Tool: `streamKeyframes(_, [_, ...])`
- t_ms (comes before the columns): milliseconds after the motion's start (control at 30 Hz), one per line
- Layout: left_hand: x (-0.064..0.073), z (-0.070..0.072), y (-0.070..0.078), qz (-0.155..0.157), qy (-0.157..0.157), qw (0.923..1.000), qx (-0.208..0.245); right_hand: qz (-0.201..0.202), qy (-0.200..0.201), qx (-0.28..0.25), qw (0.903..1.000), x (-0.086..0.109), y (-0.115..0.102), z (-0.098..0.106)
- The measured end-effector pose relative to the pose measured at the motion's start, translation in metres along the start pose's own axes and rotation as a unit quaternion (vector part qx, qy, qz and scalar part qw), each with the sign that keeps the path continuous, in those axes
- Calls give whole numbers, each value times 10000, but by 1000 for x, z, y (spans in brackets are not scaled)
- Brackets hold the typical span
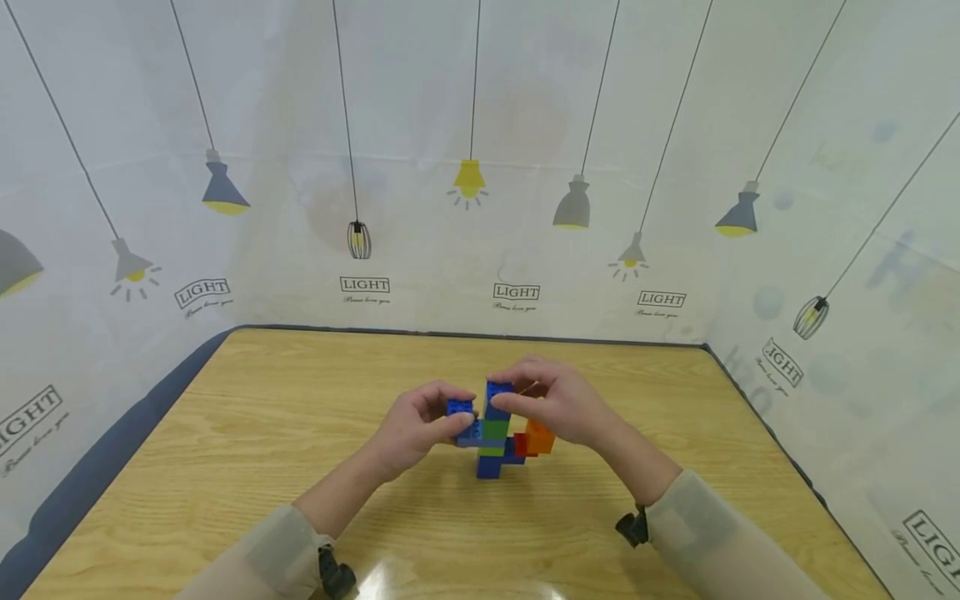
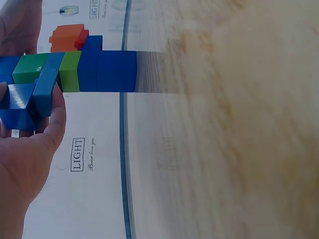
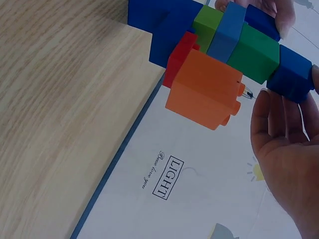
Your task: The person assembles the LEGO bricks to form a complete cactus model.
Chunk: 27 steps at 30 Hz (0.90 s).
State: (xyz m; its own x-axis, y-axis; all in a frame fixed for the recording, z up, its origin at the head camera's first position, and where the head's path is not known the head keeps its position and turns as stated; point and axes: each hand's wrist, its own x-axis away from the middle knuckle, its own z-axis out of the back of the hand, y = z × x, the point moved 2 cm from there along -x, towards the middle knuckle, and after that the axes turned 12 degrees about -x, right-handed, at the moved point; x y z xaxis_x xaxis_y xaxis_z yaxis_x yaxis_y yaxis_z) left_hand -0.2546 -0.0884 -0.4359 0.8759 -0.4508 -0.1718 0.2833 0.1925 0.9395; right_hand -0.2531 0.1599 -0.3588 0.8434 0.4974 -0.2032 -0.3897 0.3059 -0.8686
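A small tower of toy building bricks stands upright on the table. At its foot is a blue brick (image 1: 489, 467), with a light green brick (image 2: 70, 71), a lighter blue brick (image 3: 227, 32) and a green brick (image 1: 494, 429) higher up. My right hand (image 1: 566, 400) pinches the blue top brick (image 1: 497, 402) between thumb and fingers. On the left, my left hand (image 1: 411, 433) grips another blue brick (image 1: 460, 407) on the lighter blue brick's jutting end. An orange brick (image 3: 202, 89) and a red brick (image 3: 179, 59) stick out on the tower's right side.
The wooden table (image 1: 300, 375) has a dark blue edge (image 1: 420, 333) at the back. Behind and beside it hangs a pale cloth (image 1: 420, 108) printed with lamps and the word LIGHT. Each wrist carries a small black camera.
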Motion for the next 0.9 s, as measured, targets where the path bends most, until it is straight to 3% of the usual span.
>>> streamKeyframes(333, [0, -1, 0, 12, -12, 10000, 9, -391, -138, -171, 9990, -3, -2, 4])
streamKeyframes(900, [2, -3, 2, -43, 26, 9999, 123, -96, 164, -314, 9993, 1, 9, -1])
